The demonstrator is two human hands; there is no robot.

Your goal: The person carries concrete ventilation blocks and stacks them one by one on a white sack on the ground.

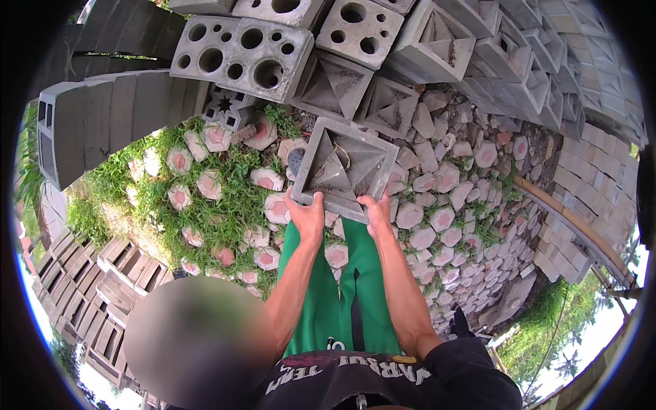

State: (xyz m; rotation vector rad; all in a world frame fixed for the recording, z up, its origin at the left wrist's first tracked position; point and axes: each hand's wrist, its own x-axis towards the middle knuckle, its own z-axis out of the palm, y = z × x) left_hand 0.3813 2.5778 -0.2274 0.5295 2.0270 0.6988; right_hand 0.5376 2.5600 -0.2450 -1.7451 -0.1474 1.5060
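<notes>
A square grey concrete block (332, 179) with a sunken face of raised triangular facets is held out in front of my green trousers. My left hand (309, 217) grips its near left corner, thumb over the rim. At the near right corner my right hand (376, 213) clasps the edge the same way. The fingers beneath the block are mostly hidden. A thin dry strand lies in its recess. Just beyond it stand similar blocks, among them a faceted block (388, 106), close to or touching the held one; I cannot tell which.
Concrete blocks with round holes (240, 58) are stacked ahead. More faceted blocks (437, 37) rise at the right, and a long block row (113, 113) stands at the left. Hexagonal pavers (410, 216) and grass cover the ground. A bamboo pole (570, 222) lies at the right.
</notes>
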